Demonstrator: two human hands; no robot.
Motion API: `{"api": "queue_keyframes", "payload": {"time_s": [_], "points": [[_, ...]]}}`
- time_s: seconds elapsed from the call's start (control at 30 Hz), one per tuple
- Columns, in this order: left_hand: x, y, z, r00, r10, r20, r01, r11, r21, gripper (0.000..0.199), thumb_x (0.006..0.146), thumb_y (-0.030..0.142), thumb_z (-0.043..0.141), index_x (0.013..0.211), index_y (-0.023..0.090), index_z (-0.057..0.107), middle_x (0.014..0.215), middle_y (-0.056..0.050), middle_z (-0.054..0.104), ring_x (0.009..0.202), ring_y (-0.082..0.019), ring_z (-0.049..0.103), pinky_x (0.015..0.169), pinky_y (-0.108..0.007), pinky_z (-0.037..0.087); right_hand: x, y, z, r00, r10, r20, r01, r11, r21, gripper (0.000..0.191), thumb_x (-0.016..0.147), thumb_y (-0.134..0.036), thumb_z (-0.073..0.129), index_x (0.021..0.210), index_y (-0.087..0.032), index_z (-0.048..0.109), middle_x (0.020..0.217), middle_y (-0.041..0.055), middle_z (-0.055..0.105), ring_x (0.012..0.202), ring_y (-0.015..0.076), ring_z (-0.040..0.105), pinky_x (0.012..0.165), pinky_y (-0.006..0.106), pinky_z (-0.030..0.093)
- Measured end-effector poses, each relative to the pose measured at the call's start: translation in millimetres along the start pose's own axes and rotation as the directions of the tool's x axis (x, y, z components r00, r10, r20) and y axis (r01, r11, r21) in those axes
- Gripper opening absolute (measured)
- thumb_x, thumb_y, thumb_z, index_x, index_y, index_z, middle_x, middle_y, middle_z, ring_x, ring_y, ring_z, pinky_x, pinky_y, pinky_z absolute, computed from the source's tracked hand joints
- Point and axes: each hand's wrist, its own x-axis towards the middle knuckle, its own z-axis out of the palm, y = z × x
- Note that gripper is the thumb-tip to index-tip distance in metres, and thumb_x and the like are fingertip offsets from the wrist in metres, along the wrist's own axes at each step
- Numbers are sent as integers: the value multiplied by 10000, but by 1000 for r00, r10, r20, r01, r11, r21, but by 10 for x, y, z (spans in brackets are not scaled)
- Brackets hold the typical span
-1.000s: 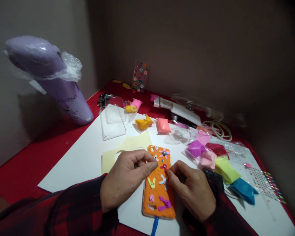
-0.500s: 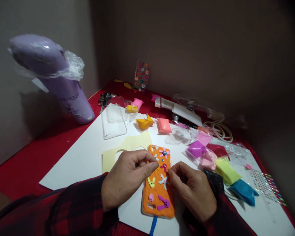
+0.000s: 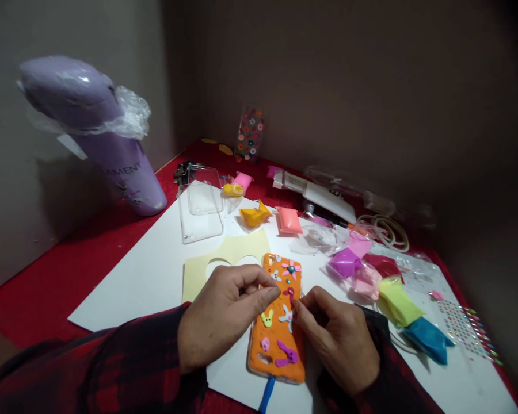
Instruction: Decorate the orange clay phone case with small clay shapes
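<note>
An orange clay-covered phone case (image 3: 276, 339) lies between my hands, decorated with a yellow bunny (image 3: 266, 318), a purple bunny (image 3: 287, 354), a white flower shape (image 3: 286, 315) and a pink flower (image 3: 291, 268). My left hand (image 3: 231, 313) hovers over the case's left side, thumb and forefinger pinched together; anything between them is too small to make out. At the right edge of the case, my right hand (image 3: 339, 336) is also closed in a pinch near the white flower, its contents hidden. A blue tool (image 3: 266, 394) pokes out from under the case's lower end.
Clear phone cases (image 3: 201, 221) and cut yellow paper (image 3: 194, 276) lie on the white sheet (image 3: 125, 293). Coloured clay packets (image 3: 399, 302) and a gem sticker sheet (image 3: 461, 325) are at right. A purple wrapped object (image 3: 125, 167) stands at left; a decorated case (image 3: 250, 133) leans behind.
My right hand has shifted slightly left, its fingertips closer in over the case's edge. The left hand keeps its pinch in nearly the same place. The view has moved slightly.
</note>
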Motion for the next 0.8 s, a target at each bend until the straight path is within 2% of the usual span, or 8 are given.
{"api": "queue_keyframes", "payload": {"time_s": [0.37,0.67,0.73,0.8], "points": [[-12,-22,7,999,-20,41,20,1000,1,234,810,389,531,795,188,650,578,33,465,544,-93,380,500,-217,301,6,-14,-3,998,56,8,-57,997,52,245,831,-373,517,655,-203,498,510,-38,535,450,107,470,465,237,340],[-18,-9,0,998,-16,61,16,1000,10,239,814,386,524,793,182,646,593,31,496,556,-93,402,513,-211,316,1,7,-14,997,69,23,-72,973,220,208,866,-361,473,746,-202,530,554,-35,556,497,116,511,482,231,379],[-27,5,-6,998,-11,60,10,1000,17,237,813,382,526,784,178,642,591,33,491,560,-93,404,518,-211,319,-25,-11,-23,998,47,-33,-37,968,247,191,879,-334,457,771,-201,541,545,-37,554,484,112,515,469,225,381],[-29,22,-12,998,-7,56,6,1000,22,230,811,374,528,778,176,640,581,37,474,554,-92,396,516,-211,315,-61,-13,-35,988,-41,-150,67,982,175,130,867,-278,480,802,-200,562,554,-37,554,464,102,504,461,224,375]]}}
